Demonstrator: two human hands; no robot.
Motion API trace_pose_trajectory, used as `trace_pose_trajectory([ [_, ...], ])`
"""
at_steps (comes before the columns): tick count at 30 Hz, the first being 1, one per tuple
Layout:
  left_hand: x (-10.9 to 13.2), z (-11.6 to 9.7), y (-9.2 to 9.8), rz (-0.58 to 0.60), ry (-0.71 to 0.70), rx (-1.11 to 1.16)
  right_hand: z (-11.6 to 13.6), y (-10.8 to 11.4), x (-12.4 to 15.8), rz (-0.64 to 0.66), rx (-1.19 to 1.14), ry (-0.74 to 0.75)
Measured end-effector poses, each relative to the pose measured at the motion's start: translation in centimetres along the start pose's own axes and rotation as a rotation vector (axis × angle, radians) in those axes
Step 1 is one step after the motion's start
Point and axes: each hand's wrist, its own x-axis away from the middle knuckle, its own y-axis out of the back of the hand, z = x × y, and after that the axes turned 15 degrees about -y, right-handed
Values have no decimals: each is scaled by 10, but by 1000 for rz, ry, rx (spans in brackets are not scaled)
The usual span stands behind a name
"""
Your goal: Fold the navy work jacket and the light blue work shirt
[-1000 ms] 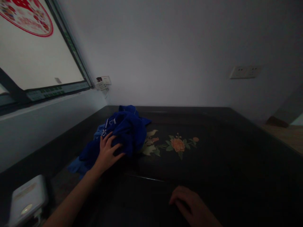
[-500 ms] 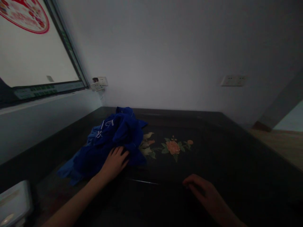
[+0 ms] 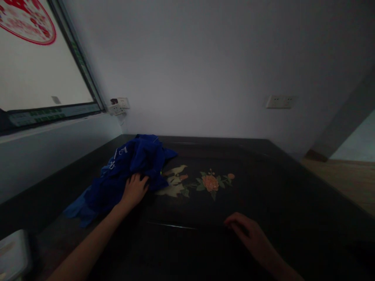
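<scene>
A crumpled royal-blue cloth garment with white lettering lies heaped on the left of the dark table. Lighter blue fabric shows along its left edge. My left hand rests on the near side of the garment, back up and fingers a little spread against the fabric. To the right, my right hand hovers low at the near part of the table, away from the garment. Its fingers are curled, with thumb and fingertips close together. I see nothing held in it.
A painted flower pattern decorates the tabletop. A pale, rounded object stands at the lower left. Behind are a white wall with sockets and, at left, a window frame. Wooden flooring shows at right.
The garment has slid left under my left hand, uncovering more of the painted leaves. My right hand has barely moved. The view has shifted slightly.
</scene>
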Motion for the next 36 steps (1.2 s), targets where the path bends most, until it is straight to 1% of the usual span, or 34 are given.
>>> trace_pose_trajectory([
  [4,-5,11,-10,-49,62,-41,-2,0,0,-27,-17,2],
  [7,-7,13,-16,-75,100,-45,-3,-3,1,-29,-16,-6],
  [10,-1,11,-14,-87,49,-39,-4,-4,2,-39,-12,-2],
  [12,5,7,-1,-119,-11,-24,-5,-3,2,-49,-12,14],
  [14,10,-2,21,-187,-66,39,-5,-3,0,-53,-11,29],
  [15,11,-9,33,-229,-95,97,-3,-3,-2,-52,-7,33],
  [17,8,-33,58,-307,-157,271,1,-4,-10,-47,8,44],
  [18,5,-50,67,-321,-200,396,5,-5,-16,-45,17,55],
  [19,2,-70,75,-309,-242,554,8,-7,-22,-46,23,69],
  [20,-1,-92,79,-273,-254,739,12,-9,-29,-53,25,86],
  [22,-3,-136,81,-108,-205,1088,16,-15,-41,-78,16,113],
  [23,-1,-155,80,-17,-197,1198,18,-18,-46,-94,7,116],
  [24,1,-170,77,17,-226,1257,18,-20,-49,-108,-2,110],
  [25,5,-181,75,46,-312,1281,18,-22,-50,-113,-7,96],
  [27,14,-188,70,75,-518,1260,18,-26,-47,-94,-14,69],
  [28,17,-187,68,90,-593,1246,18,-28,-44,-77,-19,63],
  [29,19,-184,67,107,-619,1246,18,-31,-40,-58,-21,66],
  [30,19,-180,65,124,-594,1262,19,-33,-36,-35,-22,76],
  [32,16,-175,63,166,-466,1319,22,-39,-30,6,-12,109],
  [34,11,-173,61,198,-350,1372,24,-44,-28,58,19,147],
  [36,6,-175,60,214,-316,1408,24,-47,-29,94,43,158],
])
